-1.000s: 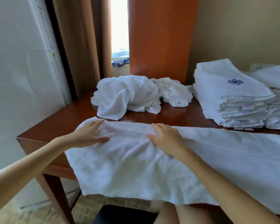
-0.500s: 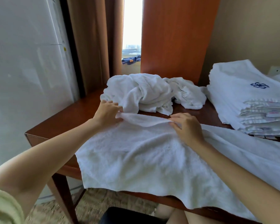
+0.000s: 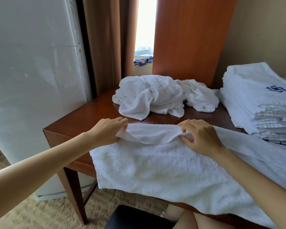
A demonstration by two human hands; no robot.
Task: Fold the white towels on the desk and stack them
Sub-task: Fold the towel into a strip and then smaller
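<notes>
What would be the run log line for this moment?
step: fold spread towel | left hand: pinches far edge | right hand: pinches far edge | crumpled pile: behind | folded stack: right

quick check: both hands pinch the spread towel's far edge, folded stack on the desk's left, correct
Wrong side: the head view shows the folded stack on the right of the desk. The left hand and right hand do pinch the far edge of the spread towel.

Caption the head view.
Left hand and right hand pinch the far edge of a spread white terry towel on a brown wooden desk.
</notes>
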